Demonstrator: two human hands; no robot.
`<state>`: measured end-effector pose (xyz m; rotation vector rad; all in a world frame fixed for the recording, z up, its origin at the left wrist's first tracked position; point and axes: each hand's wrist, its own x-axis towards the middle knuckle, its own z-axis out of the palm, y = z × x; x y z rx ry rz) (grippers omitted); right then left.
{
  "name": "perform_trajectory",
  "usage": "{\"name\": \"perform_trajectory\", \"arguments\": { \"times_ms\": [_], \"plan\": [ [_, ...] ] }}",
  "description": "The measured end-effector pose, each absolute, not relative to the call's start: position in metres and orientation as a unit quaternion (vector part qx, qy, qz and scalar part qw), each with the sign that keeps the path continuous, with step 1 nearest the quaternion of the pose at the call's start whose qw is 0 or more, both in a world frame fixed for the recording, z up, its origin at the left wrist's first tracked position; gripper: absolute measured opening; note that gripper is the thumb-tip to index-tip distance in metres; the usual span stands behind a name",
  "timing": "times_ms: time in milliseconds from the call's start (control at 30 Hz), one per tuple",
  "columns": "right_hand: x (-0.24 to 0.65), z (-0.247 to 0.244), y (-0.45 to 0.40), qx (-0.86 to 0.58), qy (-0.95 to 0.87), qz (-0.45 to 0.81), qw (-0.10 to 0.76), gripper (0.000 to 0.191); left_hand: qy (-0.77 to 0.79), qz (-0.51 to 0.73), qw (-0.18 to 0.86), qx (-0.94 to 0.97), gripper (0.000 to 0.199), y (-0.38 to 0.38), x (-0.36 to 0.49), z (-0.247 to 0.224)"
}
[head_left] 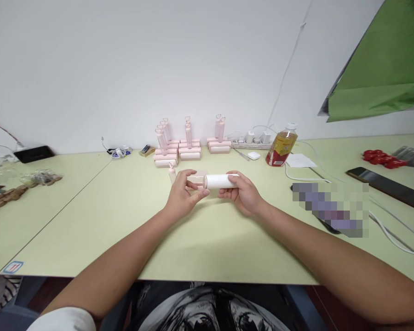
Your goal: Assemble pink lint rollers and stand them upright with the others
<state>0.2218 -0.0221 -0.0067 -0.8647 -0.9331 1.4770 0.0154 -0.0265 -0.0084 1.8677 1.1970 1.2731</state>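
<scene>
My left hand point(185, 194) closes around a clear pinkish cylinder point(197, 180) at the middle of the table. A white roll point(218, 181) lies end to end with it, horizontal, and its right end is between the thumb and fingers of my right hand point(242, 192). Whether the two parts are joined is hard to tell. Just beyond my left hand a small pink piece point(172, 173) stands upright, partly hidden. Farther back, several pink holders point(189, 152) lie in stacks, with pink tubes point(188, 137) topped by heart loops standing on them.
Behind on the right are a drink bottle point(282, 146), a power strip point(258, 144) and white cables. Phones point(388, 186) and red items point(382, 158) lie farther right. At the left are a dark phone point(34, 154) and brown pieces point(10, 195).
</scene>
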Motion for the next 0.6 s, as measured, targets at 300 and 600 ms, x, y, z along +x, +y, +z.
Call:
{"name": "perform_trajectory", "arguments": {
  "times_ms": [300,600],
  "plan": [
    [0.225,-0.008,-0.017,-0.371,-0.365,0.625,0.582,0.020,0.381,0.402,0.297,0.778,0.050,-0.033,0.020,-0.012],
    [0.216,-0.009,-0.033,-0.337,-0.459,0.685,0.455,0.037,0.373,0.341,0.161,0.848,0.064,-0.036,0.017,-0.004]
  ]
}}
